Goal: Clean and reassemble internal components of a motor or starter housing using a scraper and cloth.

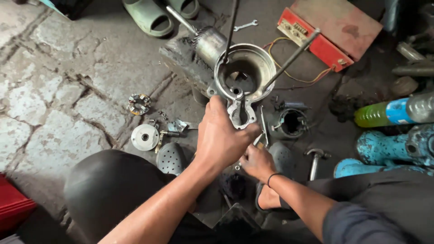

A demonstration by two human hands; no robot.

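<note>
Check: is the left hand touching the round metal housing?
Touching. The head view shows the left hand gripping the lower bracket of the round metal housing, with fingers wrapped against the metal.

My left hand (221,138) grips a round metal housing (244,74) with two long bolts (291,58); my right hand (257,161) pinches something small below it, above the stone floor (54,90).

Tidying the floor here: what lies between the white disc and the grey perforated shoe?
Head view: nothing. Bare stone floor separates the white disc from the grey perforated shoe; small bolts lie just right of the disc.
</note>
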